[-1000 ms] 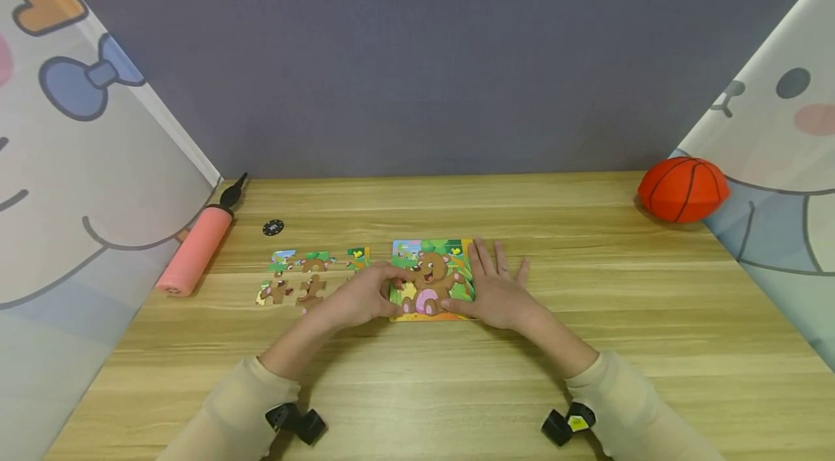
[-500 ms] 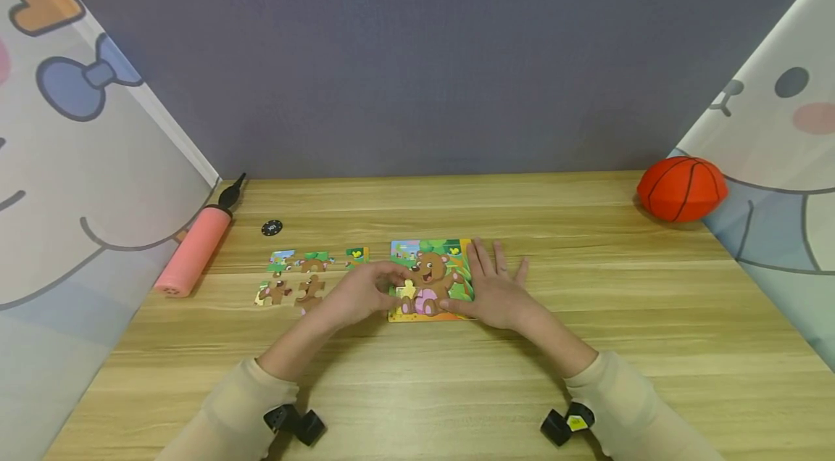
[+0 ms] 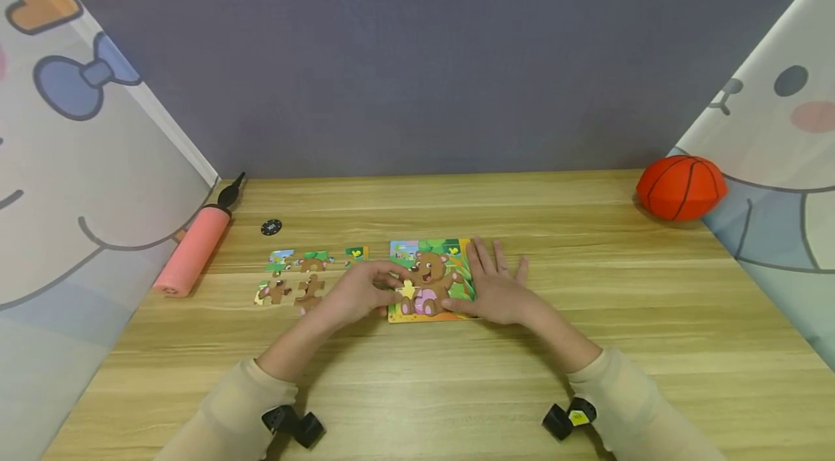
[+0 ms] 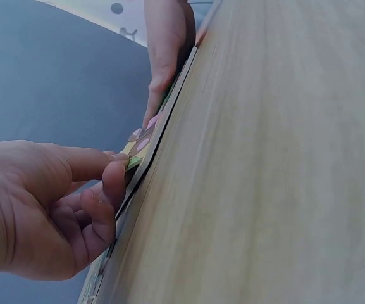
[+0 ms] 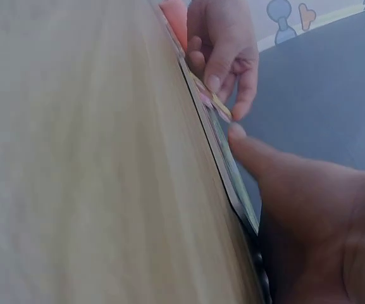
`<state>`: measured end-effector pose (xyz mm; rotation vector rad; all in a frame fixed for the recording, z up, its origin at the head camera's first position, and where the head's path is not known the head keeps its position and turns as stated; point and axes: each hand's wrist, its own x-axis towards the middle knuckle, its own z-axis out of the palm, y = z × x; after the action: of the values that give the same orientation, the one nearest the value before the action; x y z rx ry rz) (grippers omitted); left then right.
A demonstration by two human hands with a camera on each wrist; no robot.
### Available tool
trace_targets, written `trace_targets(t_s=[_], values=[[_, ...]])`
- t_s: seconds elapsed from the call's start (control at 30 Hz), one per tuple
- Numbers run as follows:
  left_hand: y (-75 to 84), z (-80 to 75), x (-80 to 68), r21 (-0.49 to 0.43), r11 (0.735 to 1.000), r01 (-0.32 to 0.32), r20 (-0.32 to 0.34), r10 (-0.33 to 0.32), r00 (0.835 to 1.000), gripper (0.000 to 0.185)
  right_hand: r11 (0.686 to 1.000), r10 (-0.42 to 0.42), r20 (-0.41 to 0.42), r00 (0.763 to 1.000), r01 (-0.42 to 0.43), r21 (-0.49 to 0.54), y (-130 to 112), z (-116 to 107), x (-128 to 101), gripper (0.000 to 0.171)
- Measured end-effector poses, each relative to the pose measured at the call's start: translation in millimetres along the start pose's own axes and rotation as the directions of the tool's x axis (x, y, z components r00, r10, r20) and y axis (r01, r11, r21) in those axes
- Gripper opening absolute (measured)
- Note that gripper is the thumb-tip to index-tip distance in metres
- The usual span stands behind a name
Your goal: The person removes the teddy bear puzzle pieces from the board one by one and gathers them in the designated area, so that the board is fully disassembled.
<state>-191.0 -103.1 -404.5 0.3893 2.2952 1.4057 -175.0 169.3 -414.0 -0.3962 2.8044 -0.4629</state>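
Observation:
A bear jigsaw puzzle [image 3: 433, 269] lies on the wooden table in front of me. My left hand [image 3: 359, 294] pinches a yellow-edged puzzle piece [image 3: 407, 290] between thumb and fingers at the puzzle's lower left. In the right wrist view this piece [image 5: 221, 106] stands tilted up from the puzzle's surface, while the left wrist view shows a green and yellow edge right at the fingertips. My right hand [image 3: 499, 293] rests on the puzzle's right edge, fingers straight and spread, thumb along the lower right part. The left hand hides part of the puzzle's left edge.
Several loose puzzle pieces [image 3: 312, 290] lie left of the left hand, some partly hidden by it. Behind them is a black round chip [image 3: 271, 227]. A pink hand pump [image 3: 196, 249] lies at the far left, and a red ball [image 3: 681, 188] sits at the back right.
The left hand has drawn slightly left and lifted the edge of the pinched piece, which now shows tilted with its yellow part in view. The right hand has stayed in place.

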Motion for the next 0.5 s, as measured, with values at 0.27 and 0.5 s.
trace_targets(t_s=[0.27, 0.5], values=[[0.5, 0.6, -0.4, 0.010, 1.000, -0.002, -0.009, 0.002, 1.000, 0.031, 0.999, -0.018, 0.058, 0.998, 0.016, 0.036, 5.5, -5.4, -1.4, 0.118], [-0.4, -2.7, -1.1, -0.089, 0.996, -0.021, -0.035, 0.018, 0.999, 0.028, 1.000, -0.012, 0.040, 0.999, 0.011, 0.026, 3.3, -6.0, -0.7, 0.118]])
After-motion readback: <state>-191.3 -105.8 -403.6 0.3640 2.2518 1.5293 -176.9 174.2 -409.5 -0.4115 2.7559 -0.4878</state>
